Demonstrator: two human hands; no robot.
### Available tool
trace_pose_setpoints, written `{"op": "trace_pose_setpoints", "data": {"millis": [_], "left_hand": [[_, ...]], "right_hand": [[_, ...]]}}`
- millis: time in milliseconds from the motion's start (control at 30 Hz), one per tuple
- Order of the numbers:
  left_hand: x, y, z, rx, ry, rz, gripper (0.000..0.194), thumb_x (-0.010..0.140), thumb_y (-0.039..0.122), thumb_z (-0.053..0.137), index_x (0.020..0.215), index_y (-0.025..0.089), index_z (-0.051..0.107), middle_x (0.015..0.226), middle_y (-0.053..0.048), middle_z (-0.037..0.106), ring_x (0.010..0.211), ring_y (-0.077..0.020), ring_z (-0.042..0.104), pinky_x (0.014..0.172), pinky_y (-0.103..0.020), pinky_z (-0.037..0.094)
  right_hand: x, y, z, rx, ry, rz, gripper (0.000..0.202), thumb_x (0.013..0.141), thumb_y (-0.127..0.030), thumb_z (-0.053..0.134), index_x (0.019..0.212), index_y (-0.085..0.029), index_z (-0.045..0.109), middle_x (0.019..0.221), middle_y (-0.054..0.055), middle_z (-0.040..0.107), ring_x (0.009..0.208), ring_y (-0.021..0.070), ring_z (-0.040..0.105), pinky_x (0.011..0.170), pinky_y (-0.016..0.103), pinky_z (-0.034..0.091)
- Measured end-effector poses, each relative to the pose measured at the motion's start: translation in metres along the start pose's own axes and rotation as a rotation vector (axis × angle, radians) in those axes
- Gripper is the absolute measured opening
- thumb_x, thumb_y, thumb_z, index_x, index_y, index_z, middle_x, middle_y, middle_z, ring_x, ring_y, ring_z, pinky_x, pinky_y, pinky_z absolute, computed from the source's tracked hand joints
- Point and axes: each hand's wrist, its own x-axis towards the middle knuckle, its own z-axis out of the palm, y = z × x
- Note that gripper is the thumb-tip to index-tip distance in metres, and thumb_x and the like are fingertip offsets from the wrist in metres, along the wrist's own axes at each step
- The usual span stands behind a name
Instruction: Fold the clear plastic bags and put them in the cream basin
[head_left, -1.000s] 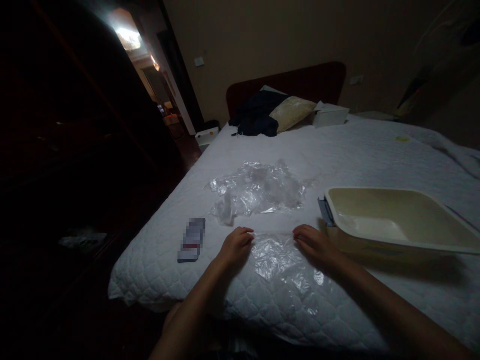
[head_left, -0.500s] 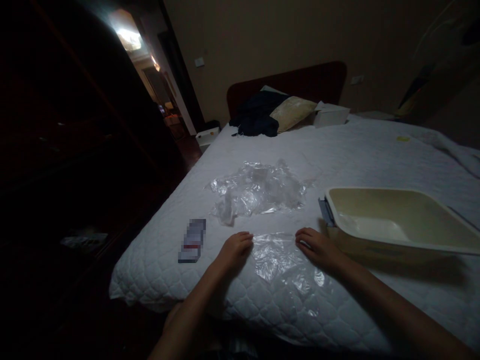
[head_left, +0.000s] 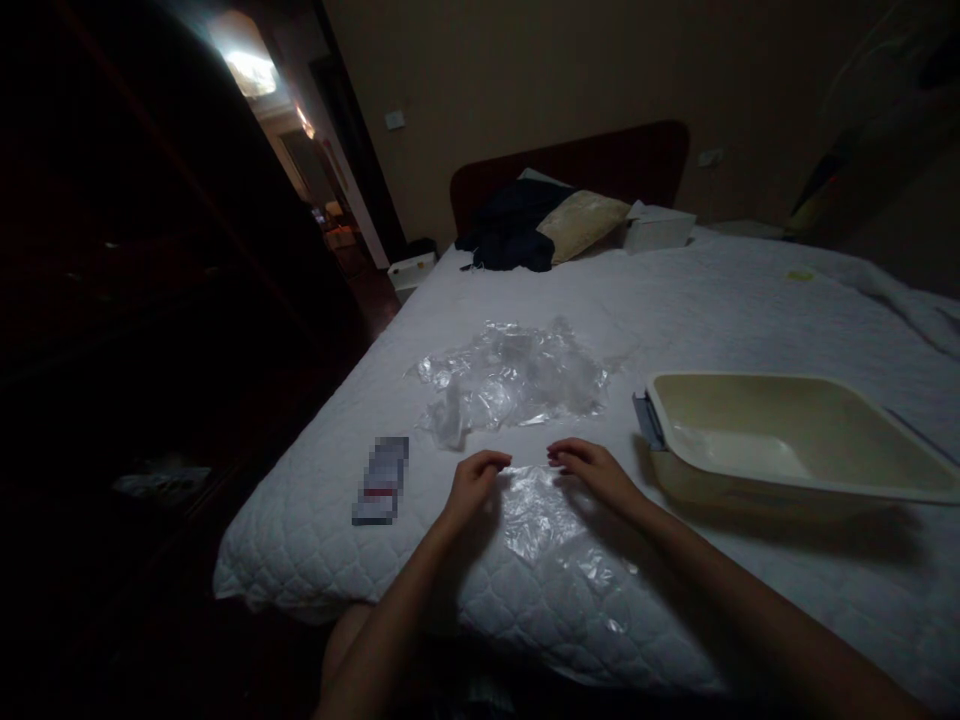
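Two clear plastic spreads (head_left: 536, 515) (head_left: 517, 375), one tub (head_left: 750, 500), one bed (head_left: 720, 310)

No text, label, brand, number or sign could be read. The oblong (head_left: 381, 480) left of the left grip (head_left: 480, 480) was pixelated; on the tub (head_left: 787, 425) right of the right grip (head_left: 591, 472), nothing was legible.

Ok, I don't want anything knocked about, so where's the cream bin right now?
In the head view, the cream bin sits toward the right side, on the white bed, just to the right of the person's right hand.
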Motion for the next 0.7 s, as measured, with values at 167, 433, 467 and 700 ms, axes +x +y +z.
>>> {"op": "trace_pose_setpoints", "data": {"millis": [167, 433, 467, 700], "left_hand": [[0.011, -0.001, 0.019, -0.402, -0.019, -0.418, 0.011, 0.064, 0.018, 0.056, 0.072, 0.013, 0.061, 0.076, -0.008, 0.065, 0.071, -0.0151, 0.062, 0.072, -0.028, 0.047], [0.0, -0.011, 0.004, -0.506, 0.034, -0.46, 0.015, 0.067, 0.027, 0.063, 0.072, 0.013, 0.059, 0.079, -0.012, 0.065, 0.076, -0.0185, 0.063, 0.074, -0.03, 0.049], [-0.001, -0.01, 0.003, -0.521, 0.032, -0.458, 0.016, 0.067, 0.028, 0.063, 0.073, 0.013, 0.059, 0.08, -0.012, 0.065, 0.076, -0.0187, 0.063, 0.074, -0.03, 0.049], [0.009, -0.01, -0.015, -0.405, 0.135, -0.406, 0.023, 0.061, 0.03, 0.065, 0.075, 0.014, 0.057, 0.081, -0.007, 0.063, 0.064, -0.0139, 0.061, 0.057, -0.025, 0.047]], "right_hand": [[0.013, 0.01, 0.04, 0.39, 0.037, 0.385, 0.012, 0.071, -0.029, 0.056, 0.07, -0.018, 0.058, 0.078, 0.007, 0.066, 0.071, 0.016, 0.063, 0.063, 0.026, 0.05], [0.001, 0.033, -0.008, 0.469, 0.177, 0.406, 0.007, 0.069, -0.025, 0.06, 0.072, -0.018, 0.06, 0.083, 0.008, 0.066, 0.078, 0.0173, 0.063, 0.072, 0.029, 0.052], [0.0, 0.034, -0.015, 0.473, 0.192, 0.41, 0.006, 0.069, -0.024, 0.06, 0.072, -0.018, 0.06, 0.083, 0.009, 0.066, 0.078, 0.0177, 0.063, 0.072, 0.029, 0.052], [0.0, 0.044, -0.047, 0.191, 0.22, 0.228, 0.021, 0.067, -0.033, 0.061, 0.081, -0.017, 0.061, 0.073, 0.008, 0.065, 0.063, 0.0171, 0.061, 0.055, 0.028, 0.049]]}}
